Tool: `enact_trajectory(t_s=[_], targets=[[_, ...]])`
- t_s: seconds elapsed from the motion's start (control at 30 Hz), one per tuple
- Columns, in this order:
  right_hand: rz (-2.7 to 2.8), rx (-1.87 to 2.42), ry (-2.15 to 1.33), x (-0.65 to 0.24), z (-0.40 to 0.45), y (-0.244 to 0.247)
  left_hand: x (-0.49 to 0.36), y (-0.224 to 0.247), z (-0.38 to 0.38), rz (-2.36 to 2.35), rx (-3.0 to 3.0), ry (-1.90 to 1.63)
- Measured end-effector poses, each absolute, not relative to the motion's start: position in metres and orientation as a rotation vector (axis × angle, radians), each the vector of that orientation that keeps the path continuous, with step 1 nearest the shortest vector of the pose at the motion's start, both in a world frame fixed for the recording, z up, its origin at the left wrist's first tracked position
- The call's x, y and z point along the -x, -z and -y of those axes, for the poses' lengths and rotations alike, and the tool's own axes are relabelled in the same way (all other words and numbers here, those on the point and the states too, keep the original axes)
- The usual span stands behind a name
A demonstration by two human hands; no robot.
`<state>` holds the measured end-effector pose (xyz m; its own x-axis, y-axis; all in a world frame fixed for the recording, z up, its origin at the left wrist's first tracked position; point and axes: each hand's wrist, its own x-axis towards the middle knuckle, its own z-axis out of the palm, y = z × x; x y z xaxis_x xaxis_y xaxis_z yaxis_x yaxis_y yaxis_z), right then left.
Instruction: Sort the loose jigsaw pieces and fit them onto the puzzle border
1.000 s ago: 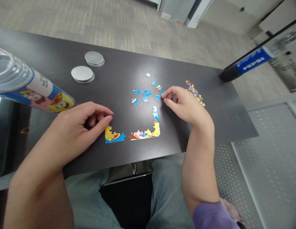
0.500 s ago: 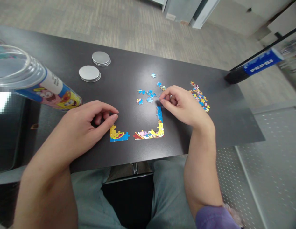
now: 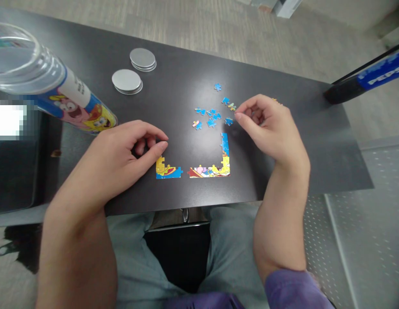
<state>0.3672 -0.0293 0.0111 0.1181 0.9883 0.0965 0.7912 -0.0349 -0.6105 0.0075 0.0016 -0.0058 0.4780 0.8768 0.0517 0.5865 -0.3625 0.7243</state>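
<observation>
To my left on the dark bench (image 3: 176, 79) I had a clear plastic canister (image 3: 71, 101) with a cartoon label, beside a black slab (image 3: 13, 171) I could not identify. Farther back lay two short stacks of silvery discs (image 3: 126, 80). A Pepsi bottle (image 3: 363, 81) stood near the bench's right end. Beyond, I saw streaky grey flooring (image 3: 186, 30); to my right, a grey surface with white specks (image 3: 344, 240).

I see 1 L-shaped puzzle section (image 3: 215, 172) lying flat, blue at its far end; 1 smaller yellow-and-blue corner section (image 3: 169, 173) sits just left of it, unjoined, and mostly blue loose pieces (image 3: 211, 123) lie beyond it.
</observation>
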Motion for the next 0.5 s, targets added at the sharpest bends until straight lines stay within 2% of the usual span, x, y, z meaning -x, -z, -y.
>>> enact_trajectory(t_s=[0.13,0.37,0.5], targets=[[1.622,1.915,-0.403,-0.3689,0.0272,-0.0109,-0.0081,0.0042,-0.0018,-1.207,-2.078,-0.576],[1.592,1.845,-0.472,-0.3665,0.0263,-0.0103,-0.0061,0.0090,-0.0044,-1.215,-2.074,-0.601],[1.398,1.690,-0.247,-0.3752,0.0267,-0.0109,-0.0043,0.0131,-0.0063,-1.199,-2.080,-0.602]])
